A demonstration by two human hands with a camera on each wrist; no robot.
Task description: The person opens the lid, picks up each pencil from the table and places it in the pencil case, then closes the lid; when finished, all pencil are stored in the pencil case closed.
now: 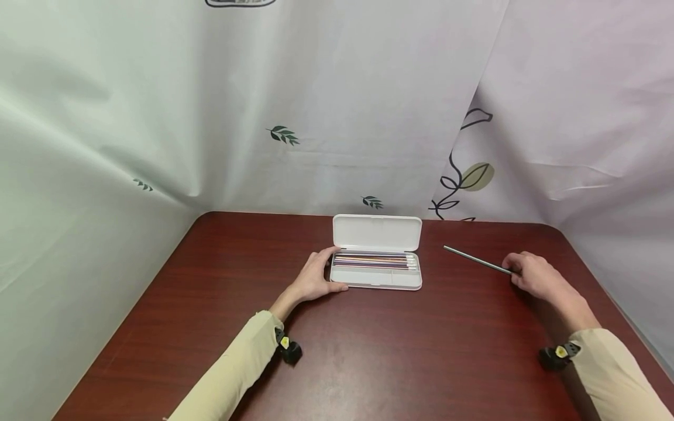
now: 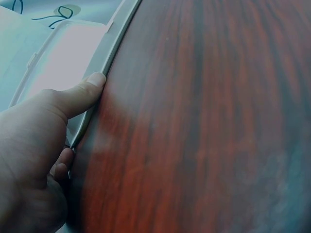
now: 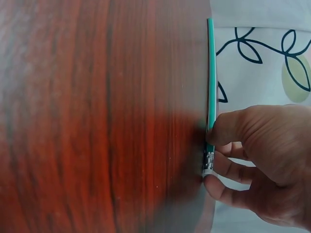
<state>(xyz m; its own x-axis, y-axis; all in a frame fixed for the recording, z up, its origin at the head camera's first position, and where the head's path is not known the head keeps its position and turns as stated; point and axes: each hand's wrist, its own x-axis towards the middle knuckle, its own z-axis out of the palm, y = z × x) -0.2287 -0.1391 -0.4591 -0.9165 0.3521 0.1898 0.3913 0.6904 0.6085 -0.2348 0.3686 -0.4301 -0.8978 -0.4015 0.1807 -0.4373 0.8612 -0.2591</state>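
Note:
A white pencil case (image 1: pixel 376 279) lies with its lid (image 1: pixel 377 233) raised, and several pencils (image 1: pixel 374 261) rest side by side in its back compartment. My left hand (image 1: pixel 314 276) grips the case's left end. In the left wrist view its thumb (image 2: pixel 90 91) presses the front edge, with other fingertips round the corner. To the right, my right hand (image 1: pixel 537 276) pinches a green pencil (image 3: pixel 211 73) near its eraser end. The pencil's far end points left toward the case. In the right wrist view a silvery band and white eraser (image 3: pixel 208 172) show beside the fingers.
The case stands near the far edge of a dark red wooden table (image 1: pixel 368 345). Behind the table and along both sides hangs a pale curtain (image 1: pixel 337 117) with leaf prints. Black wrist cameras sit at the left cuff (image 1: pixel 288 349) and right cuff (image 1: pixel 554 356).

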